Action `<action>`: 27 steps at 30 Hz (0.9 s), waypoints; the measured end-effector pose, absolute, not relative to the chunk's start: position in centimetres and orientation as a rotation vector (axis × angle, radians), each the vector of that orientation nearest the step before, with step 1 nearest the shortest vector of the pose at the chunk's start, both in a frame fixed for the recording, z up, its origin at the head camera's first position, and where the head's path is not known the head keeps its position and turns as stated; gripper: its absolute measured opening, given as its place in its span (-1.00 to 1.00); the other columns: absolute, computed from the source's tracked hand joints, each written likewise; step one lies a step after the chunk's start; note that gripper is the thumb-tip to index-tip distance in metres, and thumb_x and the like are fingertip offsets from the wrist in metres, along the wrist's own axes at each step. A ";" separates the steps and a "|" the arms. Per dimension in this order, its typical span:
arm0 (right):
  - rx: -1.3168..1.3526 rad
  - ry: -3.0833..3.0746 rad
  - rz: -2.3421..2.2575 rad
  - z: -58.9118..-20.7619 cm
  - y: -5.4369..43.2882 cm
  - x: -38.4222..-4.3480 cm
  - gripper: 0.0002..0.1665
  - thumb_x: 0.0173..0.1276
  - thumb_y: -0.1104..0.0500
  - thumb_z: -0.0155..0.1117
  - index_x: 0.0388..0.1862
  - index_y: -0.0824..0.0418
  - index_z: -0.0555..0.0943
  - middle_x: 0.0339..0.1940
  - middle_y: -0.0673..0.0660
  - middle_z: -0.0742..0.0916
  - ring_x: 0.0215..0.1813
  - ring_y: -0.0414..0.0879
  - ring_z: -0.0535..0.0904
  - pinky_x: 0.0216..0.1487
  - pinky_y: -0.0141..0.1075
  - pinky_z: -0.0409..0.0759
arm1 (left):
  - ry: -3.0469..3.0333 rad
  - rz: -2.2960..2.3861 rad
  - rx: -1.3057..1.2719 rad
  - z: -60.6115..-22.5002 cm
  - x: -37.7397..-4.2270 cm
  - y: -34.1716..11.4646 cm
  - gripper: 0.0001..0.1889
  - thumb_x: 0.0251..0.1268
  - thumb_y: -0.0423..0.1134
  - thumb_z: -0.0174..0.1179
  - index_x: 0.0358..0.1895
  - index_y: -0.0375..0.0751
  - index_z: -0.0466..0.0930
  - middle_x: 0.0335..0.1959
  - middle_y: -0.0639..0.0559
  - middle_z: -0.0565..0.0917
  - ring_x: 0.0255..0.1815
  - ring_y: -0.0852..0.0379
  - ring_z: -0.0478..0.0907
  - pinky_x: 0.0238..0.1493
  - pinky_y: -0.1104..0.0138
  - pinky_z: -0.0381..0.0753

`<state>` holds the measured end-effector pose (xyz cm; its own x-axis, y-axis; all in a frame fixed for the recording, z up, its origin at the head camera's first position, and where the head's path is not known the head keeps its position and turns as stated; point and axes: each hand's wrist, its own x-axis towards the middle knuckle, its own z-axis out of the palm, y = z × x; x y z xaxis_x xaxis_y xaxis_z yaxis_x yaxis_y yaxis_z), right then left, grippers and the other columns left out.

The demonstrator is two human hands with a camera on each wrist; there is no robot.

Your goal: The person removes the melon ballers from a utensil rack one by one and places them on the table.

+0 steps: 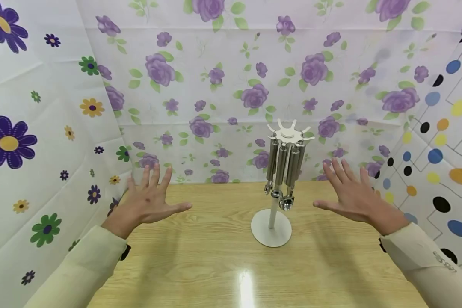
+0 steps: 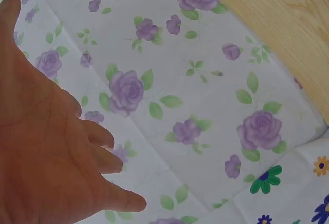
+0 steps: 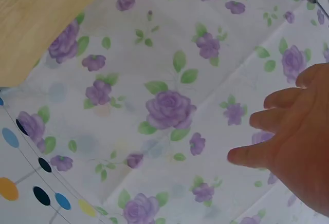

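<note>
Three cloths wall the place in: rear cloth (image 1: pixel 215 53) with purple roses, left cloth (image 1: pixel 54 149) with daisy-like flowers, right cloth (image 1: pixel 417 177) with coloured dots. Wooden table (image 1: pixel 215 252) runs back to the rear cloth; glare streak (image 1: pixel 246 286) on its near part. Pale sleeves (image 1: pixel 82 256) on both arms, dark band (image 1: pixel 125 252) below the left cuff. White stand (image 1: pixel 272 214) on the table, between the hands and nearer the right, rear cloth close behind.

Left hand (image 1: pixel 150 199): spread wide, fingers straight and pointing to the rear cloth, thumb out toward the stand. Right hand (image 1: pixel 352 196): likewise wide, thumb inward. Both well apart from the stand.

Stand upright, long axis vertical, round base flat on the table, hooks fanning out at top. Metal utensils (image 1: pixel 281 167) hang along the pole, handles up, heads down.

Count: one stand; two hands; at least six hooks; at least four utensil handles, three heads clearly showing, the far side hidden
</note>
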<state>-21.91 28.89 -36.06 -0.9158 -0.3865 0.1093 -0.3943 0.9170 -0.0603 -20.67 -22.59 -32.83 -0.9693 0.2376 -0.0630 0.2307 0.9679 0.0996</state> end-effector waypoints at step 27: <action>0.777 -2.834 0.580 -26.8 26.2 -24.2 0.17 0.45 -0.17 0.25 0.65 0.16 -0.28 0.64 0.26 -0.07 0.59 0.34 -0.12 0.48 0.29 -0.08 | 2.875 0.524 0.547 -33.1 -23.2 -18.8 0.11 0.32 0.53 -0.16 0.61 -0.10 -0.47 0.61 -0.28 -0.31 0.60 -0.27 -0.37 0.46 -0.30 -0.20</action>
